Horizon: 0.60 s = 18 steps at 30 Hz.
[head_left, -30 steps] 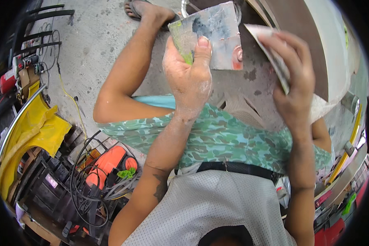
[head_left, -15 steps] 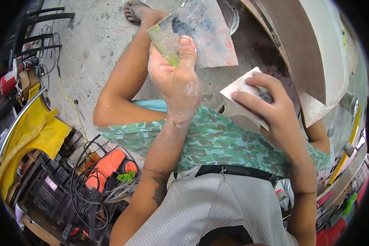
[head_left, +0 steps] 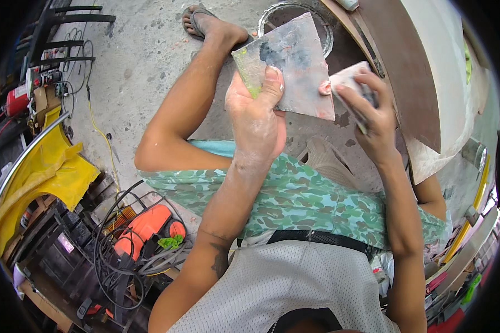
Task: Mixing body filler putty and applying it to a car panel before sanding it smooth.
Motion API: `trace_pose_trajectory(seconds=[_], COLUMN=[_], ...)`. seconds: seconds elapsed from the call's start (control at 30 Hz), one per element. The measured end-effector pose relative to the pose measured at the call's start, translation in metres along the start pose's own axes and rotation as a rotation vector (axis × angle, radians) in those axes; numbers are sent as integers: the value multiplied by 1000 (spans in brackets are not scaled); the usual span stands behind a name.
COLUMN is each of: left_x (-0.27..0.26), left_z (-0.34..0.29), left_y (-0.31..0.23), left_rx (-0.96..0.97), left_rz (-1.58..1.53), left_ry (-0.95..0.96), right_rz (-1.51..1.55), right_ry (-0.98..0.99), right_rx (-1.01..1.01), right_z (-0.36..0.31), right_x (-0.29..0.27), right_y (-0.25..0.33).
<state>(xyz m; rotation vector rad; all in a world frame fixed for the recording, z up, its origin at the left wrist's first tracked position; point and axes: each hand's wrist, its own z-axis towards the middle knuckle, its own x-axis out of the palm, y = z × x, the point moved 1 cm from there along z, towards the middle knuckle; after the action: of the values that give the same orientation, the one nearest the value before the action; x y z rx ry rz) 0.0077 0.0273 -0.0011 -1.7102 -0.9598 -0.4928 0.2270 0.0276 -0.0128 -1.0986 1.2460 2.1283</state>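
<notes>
My left hand (head_left: 255,125) is closed on a flat mixing board (head_left: 303,69), its thumb pressed on top. Grey, black, pink and lime smears cover the board. At the board's right corner clings a small pink dab of putty (head_left: 324,87). My right hand (head_left: 379,114) grips a pale, flat putty spreader (head_left: 347,75), dark-smudged on one side. The spreader's edge is right beside the dab; whether they touch, I cannot tell. Whitish dust coats my left hand and wrist.
Curved brown-and-white body panel (head_left: 414,72) rises at right. Beyond the board, a round tin (head_left: 329,41) shows its metal rim. Leftward lie a yellow fender (head_left: 61,172), an orange power tool (head_left: 144,230), and tangled black cables (head_left: 108,266). My sandalled foot (head_left: 200,22) rests on the concrete.
The board has moved right and slightly down in view. My right hand has gone up with the spreader, close to the board's right corner, where a pink dab of putty now shows.
</notes>
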Motion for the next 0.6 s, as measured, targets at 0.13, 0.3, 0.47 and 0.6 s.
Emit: trace_pose_trajectory(seconds=[0.13,0.3,0.47,0.6], left_x=[-4,0,-5,-3], left_z=[-1,-2,1,1], left_y=[8,9,4,5], left_rx=[176,227,230,176], left_rz=[241,306,288,192], left_ry=[-61,-36,-84,-51], right_rz=[-264,-300,-153,70], right_ry=[-75,178,352,-125], right_rx=[-156,-57,118,-30], right_z=[36,32,-16,-7], right_x=[-66,-54,-50,-34], right_y=[43,70,71,72])
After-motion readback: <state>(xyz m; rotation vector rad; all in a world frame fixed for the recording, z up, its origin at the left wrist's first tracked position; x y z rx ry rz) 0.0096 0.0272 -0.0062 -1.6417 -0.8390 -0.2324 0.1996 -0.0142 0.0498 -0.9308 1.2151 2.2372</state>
